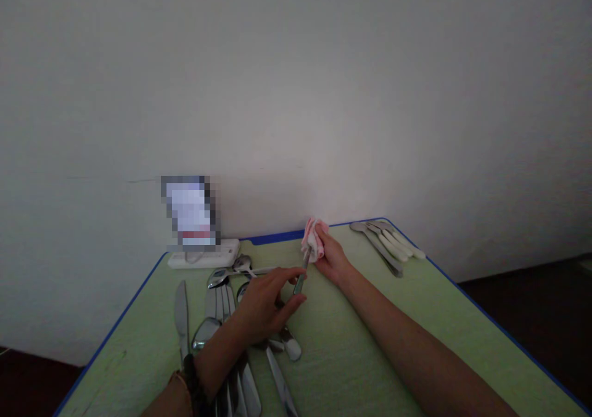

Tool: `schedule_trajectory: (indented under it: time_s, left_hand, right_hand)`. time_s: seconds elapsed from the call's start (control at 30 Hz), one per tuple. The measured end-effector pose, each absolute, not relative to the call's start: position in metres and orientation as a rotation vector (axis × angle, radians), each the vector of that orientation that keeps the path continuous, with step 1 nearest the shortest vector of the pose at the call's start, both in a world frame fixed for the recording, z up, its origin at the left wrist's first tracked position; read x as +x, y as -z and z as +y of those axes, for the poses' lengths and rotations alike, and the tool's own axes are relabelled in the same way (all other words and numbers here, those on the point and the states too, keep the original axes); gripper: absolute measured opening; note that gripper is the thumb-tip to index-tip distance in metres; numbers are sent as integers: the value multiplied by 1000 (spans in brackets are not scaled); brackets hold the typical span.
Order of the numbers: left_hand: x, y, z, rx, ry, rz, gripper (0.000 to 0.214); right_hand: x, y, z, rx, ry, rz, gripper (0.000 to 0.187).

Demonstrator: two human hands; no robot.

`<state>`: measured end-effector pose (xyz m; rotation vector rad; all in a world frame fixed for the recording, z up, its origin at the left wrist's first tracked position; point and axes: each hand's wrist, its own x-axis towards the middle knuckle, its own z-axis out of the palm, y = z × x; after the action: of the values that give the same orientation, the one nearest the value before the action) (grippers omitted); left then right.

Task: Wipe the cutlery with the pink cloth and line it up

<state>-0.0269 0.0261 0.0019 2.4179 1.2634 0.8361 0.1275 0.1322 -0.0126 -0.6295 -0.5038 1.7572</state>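
Observation:
My left hand (pixel 266 303) pinches the handle of a metal piece of cutlery (pixel 301 279) between thumb and fingers. Its far end disappears into a pink and white cloth (pixel 313 237), so I cannot tell its kind. My right hand (pixel 332 258) is closed around that cloth, above the table's far edge. Beneath and around my left forearm lie several pieces of cutlery: a knife (pixel 182 309) at the left, forks (pixel 221 300), a spoon (pixel 218 277) and other handles, partly hidden by the arm.
At the back right of the green table (pixel 351 355) lie a metal spoon (pixel 377 247) and several white-handled utensils (pixel 395 244). A blurred phone-like screen (pixel 189 210) leans above a white box-shaped object (pixel 206 255) at the back left. A wall (pixel 296 96) stands directly behind the table.

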Motion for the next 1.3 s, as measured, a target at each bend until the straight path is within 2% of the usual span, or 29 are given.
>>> schedule_trajectory:
  time_s: [0.23, 0.5, 0.73, 0.93, 1.3]
  left_hand:
    - [-23, 2, 29, 2437, -761, 1297, 33]
    - [-21, 0, 30, 2394, -649, 1362, 18]
    - [-20, -1, 30, 2386, -630, 1436, 7]
    - [-22, -4, 28, 2455, -541, 1400, 12]
    - [-21, 1, 26, 2514, -509, 1381, 15]
  right_hand:
    - [131, 14, 130, -669, -1855, -666, 18]
    - [130, 10, 122, -650, -1973, -788, 18]
    - [128, 11, 123, -655, -1941, -739, 20]
    - [126, 11, 127, -591, -1887, -599, 24]
    - [125, 10, 122, -678, -1862, -774, 23]
